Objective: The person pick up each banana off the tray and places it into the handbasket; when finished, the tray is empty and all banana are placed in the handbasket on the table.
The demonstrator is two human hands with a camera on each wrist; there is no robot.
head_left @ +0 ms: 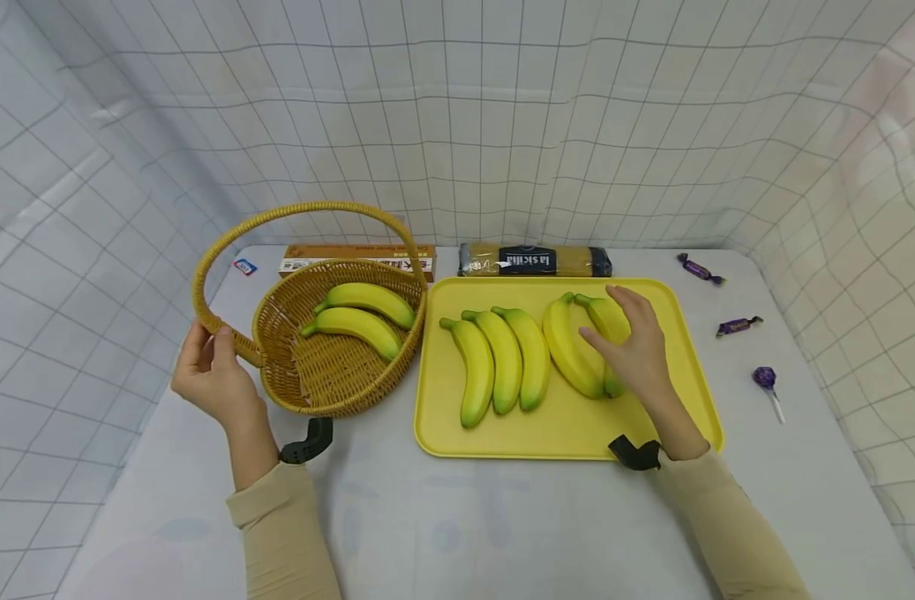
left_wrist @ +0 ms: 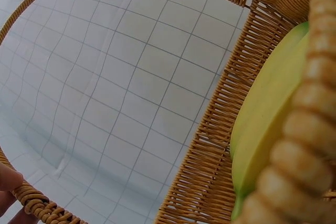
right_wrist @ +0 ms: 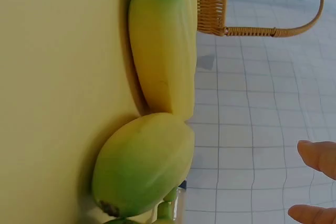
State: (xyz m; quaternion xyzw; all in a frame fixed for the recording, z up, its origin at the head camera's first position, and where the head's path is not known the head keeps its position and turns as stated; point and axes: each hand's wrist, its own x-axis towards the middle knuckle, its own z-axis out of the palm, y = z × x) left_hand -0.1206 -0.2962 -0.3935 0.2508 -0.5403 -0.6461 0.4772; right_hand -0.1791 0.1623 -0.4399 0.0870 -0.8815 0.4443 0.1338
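My left hand (head_left: 219, 373) grips the lower left part of the handle (head_left: 307, 207) of a woven wicker basket (head_left: 330, 390). Inside the basket lie two bananas (head_left: 352, 327), side by side; the left wrist view shows bananas (left_wrist: 268, 114) close up behind the blurred rim. Above the right part of a yellow tray (head_left: 457, 442), my right hand (head_left: 641, 350) is spread, thumb and fingers apart, holding nothing. Closest to it are two bananas (head_left: 573, 354), the far one partly hidden by the hand. Three more bananas (head_left: 506, 367) lie in a row farther left on the tray.
Behind the tray lies a pasta packet (head_left: 532, 260), and a flat box (head_left: 360, 252) stands behind the basket. Two purple wrapped candies (head_left: 738, 326) and a lollipop (head_left: 765, 378) lie right of the tray. A small packet (head_left: 244, 267) sits at the back left.
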